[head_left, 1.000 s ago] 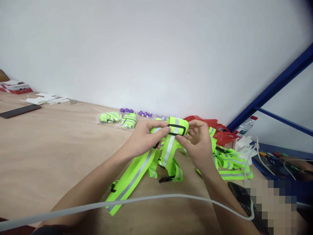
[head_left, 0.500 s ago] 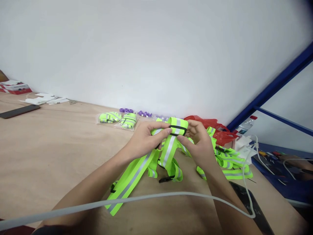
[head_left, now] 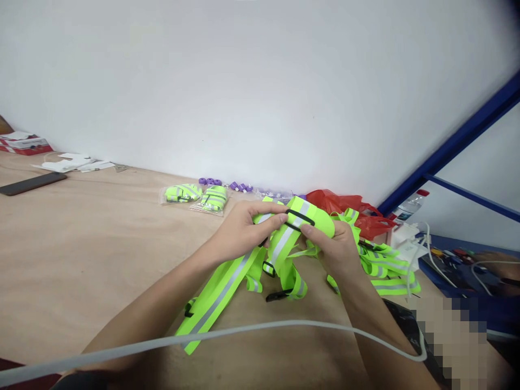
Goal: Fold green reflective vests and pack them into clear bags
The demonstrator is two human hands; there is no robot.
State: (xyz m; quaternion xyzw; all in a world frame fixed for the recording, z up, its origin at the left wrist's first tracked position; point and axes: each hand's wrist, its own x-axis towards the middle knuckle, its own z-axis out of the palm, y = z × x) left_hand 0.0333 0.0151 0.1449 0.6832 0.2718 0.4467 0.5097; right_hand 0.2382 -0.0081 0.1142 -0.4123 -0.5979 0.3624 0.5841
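A neon-yellow reflective strap with a grey stripe hangs between my two hands. My left hand pinches the left end of its black slide buckle between thumb and finger. On the other side, my right hand grips a loop of the webbing, its thumb at the buckle's lower edge and its fingers largely hidden behind the strap. The webbing runs through the buckle and curves over at the top. Lower down dangle a smaller black buckle and a black clip. A long strap length slants toward the front left.
More reflective straps lie right, by a red plastic bag and a bottle. Bagged straps and purple rolls sit near the wall. A white cable crosses in front. A dark phone lies left.
My right hand has moved slightly right and down, and the strap loop beyond the buckle looks larger. The buckle is now tilted. My left hand has barely moved. A pixelated patch appears at lower right.
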